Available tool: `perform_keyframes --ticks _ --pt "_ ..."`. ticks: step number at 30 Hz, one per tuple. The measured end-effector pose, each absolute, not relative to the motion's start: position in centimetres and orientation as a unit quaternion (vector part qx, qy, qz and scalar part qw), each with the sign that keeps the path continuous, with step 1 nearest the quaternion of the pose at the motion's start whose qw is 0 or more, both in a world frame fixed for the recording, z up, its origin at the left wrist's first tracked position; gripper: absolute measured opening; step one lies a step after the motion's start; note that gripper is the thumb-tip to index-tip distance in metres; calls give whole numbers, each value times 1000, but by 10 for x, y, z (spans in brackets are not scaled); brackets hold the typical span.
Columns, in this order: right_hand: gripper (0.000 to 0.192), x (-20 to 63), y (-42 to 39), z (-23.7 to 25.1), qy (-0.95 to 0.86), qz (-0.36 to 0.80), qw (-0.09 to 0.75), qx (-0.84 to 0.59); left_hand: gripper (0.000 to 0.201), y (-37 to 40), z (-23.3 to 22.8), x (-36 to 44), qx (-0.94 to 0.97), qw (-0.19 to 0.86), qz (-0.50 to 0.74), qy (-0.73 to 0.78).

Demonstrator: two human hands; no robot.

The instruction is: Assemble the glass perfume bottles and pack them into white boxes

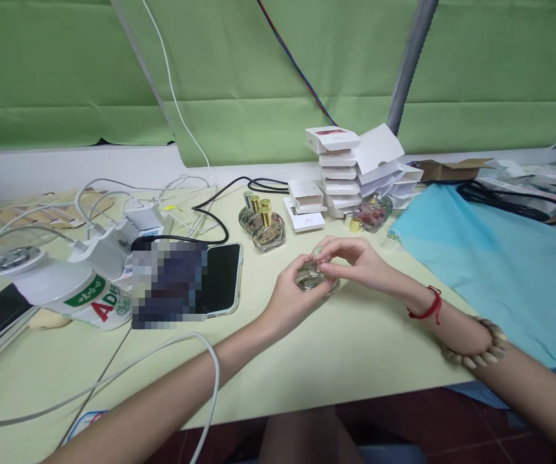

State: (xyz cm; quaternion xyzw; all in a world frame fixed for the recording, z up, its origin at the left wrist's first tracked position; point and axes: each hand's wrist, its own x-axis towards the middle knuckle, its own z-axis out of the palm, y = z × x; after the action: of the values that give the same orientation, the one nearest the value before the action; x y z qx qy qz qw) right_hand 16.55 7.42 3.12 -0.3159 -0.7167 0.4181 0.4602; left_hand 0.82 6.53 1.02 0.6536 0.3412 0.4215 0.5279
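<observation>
Together, our two hands met over the pale green table point(346, 348), both closed on one small glass perfume bottle point(313, 280) held just above the tabletop near its middle. Our left hand point(293, 298) cupped the bottle from below and the near side, fingers curled around its round body. Our right hand point(355, 260) came in from the right, its fingertips point(320, 255) pinched at the bottle's top; whether a cap sat there we could not tell.

Just beyond the hands, a cluster of gold-capped perfume bottles point(261, 222) stood upright on the table. To their right rose a stack of small white boxes point(340, 173), with another round bottle point(373, 211) lying at its foot. A dark phone point(222, 278) lay flat to the left of the hands, beside a blurred patch. Farther left a white jar point(65, 291) lay on its side among white cables point(113, 200). A blue cloth point(500, 270) covered the right end of the table, a black cord point(510, 200) coiled at its far edge. A red string point(429, 308) and a wooden bead bracelet point(481, 348) circled our right wrist.
</observation>
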Motion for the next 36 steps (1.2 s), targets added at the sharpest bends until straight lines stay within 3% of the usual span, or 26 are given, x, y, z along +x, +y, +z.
perform_keyframes --ticks 11,19,25,31,36 --pt "16 161 75 25 -737 427 439 -286 17 67 11 8 638 512 430 382" --pt "40 162 80 19 -713 456 444 -293 36 80 2 4 627 480 460 405" --pt "52 158 87 9 -661 425 496 -371 35 95 -4 -6 571 429 521 468" --pt "35 159 93 2 -605 408 504 -463 31 91 -1 -8 538 406 542 501" --pt "31 158 95 0 -541 484 479 -493 30 91 -3 -10 535 405 551 495"
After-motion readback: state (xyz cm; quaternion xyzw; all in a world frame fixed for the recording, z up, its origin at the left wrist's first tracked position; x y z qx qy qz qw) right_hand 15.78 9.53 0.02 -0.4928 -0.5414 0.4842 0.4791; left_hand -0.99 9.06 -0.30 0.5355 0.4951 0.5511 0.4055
